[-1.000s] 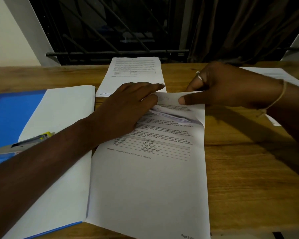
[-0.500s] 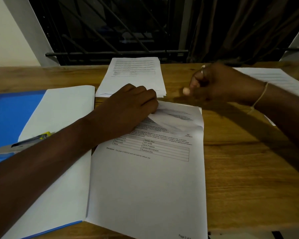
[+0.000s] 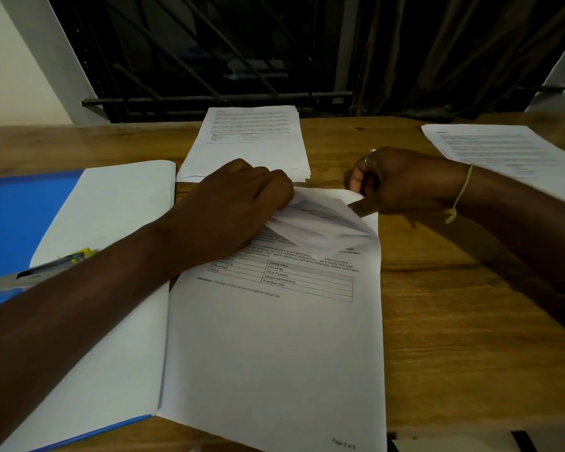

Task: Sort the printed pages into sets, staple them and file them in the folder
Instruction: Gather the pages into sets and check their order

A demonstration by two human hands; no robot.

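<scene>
- We had the page set [image 3: 274,337] lying lengthwise in front of us on the wooden surface [image 3: 454,321], its near edge marked as page 2 of 6 and its left edge touching the open folder [image 3: 10,223].
- Our left hand [image 3: 242,207] was curled over the top of that set, gripping upper leaves that were folded back and rumpled, which hid part of the printed text.
- Our right hand [image 3: 402,181] sat clenched at the set's top right corner. It was touching the paper there, but we could not tell whether it pinched the corner or anything small.
- The stapler [image 3: 36,274] lay on the folder to our left, just beside our left forearm, with neither hand on it.
- A white sheet [image 3: 111,256] lay on the folder's right half.
- Two more piles waited further off: the far stack [image 3: 248,141] just beyond our left hand, and the right stack [image 3: 503,151] well apart at the far right.
- We judged the step to be readying this set for stapling, with sorting largely done and filing not yet begun.
- The next move called for flattening the bent leaves and squaring the top corner, then holding the set steady with one hand while the other fetched the stapler.
- A skewed corner would likely have meant a staple that missed some sheets.
</scene>
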